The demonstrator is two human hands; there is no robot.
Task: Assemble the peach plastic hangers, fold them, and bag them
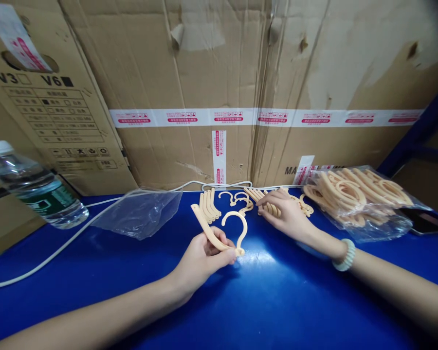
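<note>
Keeping the joint steady between thumb and fingertips looks like the heart of this step: the left grip is pinched on a curved strip and a hook where their ends meet, held over the middle of the bench, short of its far edge. Whether the two ends are locked I cannot tell, so a firm pinch close to that meeting point would best stop the hook from twisting. The right grip sits with bent fingers over the right-hand row of strips near the far edge; whether it holds one I cannot tell. Fingertips on one strip's end would disturb that row least, and the loose hooks beside it are best left unbrushed
</note>
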